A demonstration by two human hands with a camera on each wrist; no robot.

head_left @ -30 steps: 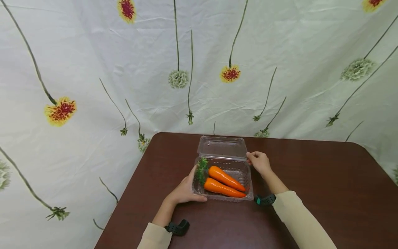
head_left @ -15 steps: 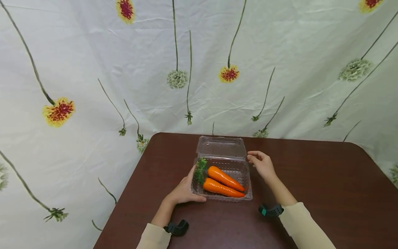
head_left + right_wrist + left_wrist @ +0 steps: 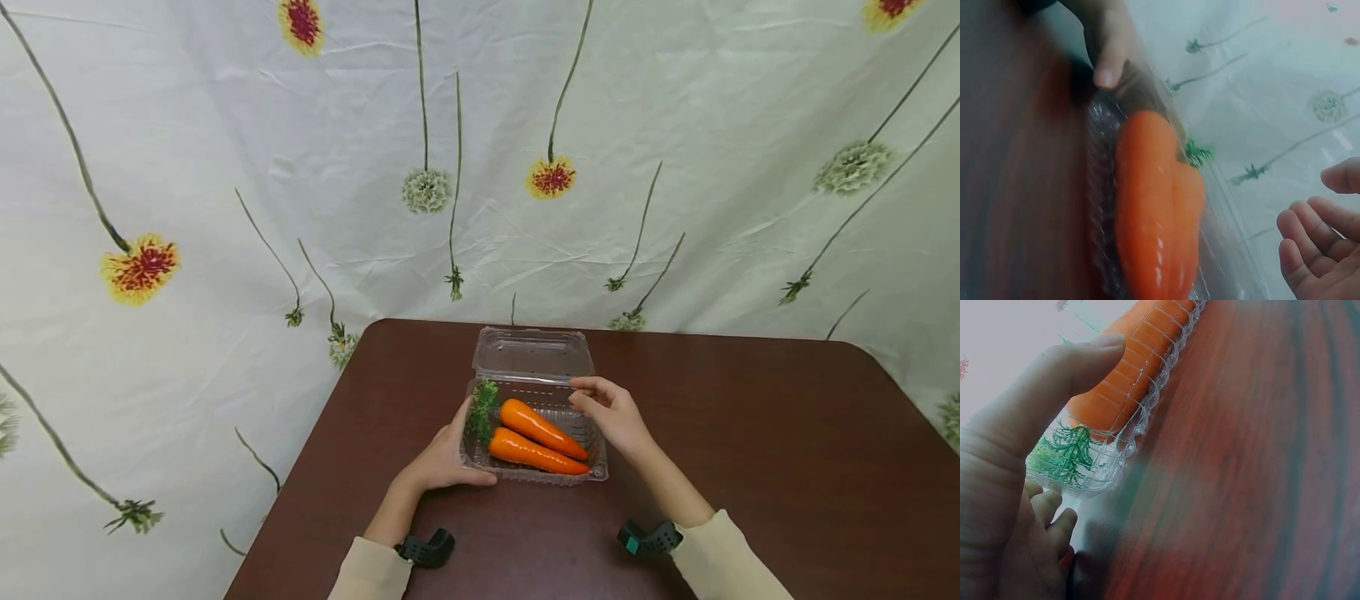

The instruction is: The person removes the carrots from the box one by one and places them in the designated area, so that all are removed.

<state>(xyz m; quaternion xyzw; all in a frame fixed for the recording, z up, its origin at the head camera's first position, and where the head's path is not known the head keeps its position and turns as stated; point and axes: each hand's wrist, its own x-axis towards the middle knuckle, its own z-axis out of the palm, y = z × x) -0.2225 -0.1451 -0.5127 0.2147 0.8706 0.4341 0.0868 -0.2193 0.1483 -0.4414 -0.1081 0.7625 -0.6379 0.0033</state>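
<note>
A clear plastic clamshell container (image 3: 528, 479) sits on the table with its lid (image 3: 534, 354) folded back. Two orange carrots (image 3: 543, 429) lie inside, their green tops (image 3: 483, 408) toward the left wall. My left hand (image 3: 442, 458) grips the container at its left front corner, thumb along the front wall, as the left wrist view shows close up. Over the right rear part of the container is my right hand (image 3: 615, 417), its fingers loosely bent and holding nothing. In the right wrist view the same right hand (image 3: 1325, 250) appears beside the container, thumb apart from the fingers.
The dark brown table (image 3: 750, 433) extends to both sides and in front of the container. Behind it hangs a pale flowered cloth (image 3: 360, 125). Black bands (image 3: 426, 548) are on both wrists.
My right hand has come off the container's right edge near the hinge and moved left over the tray. The left hand, container and carrots stay where they were.
</note>
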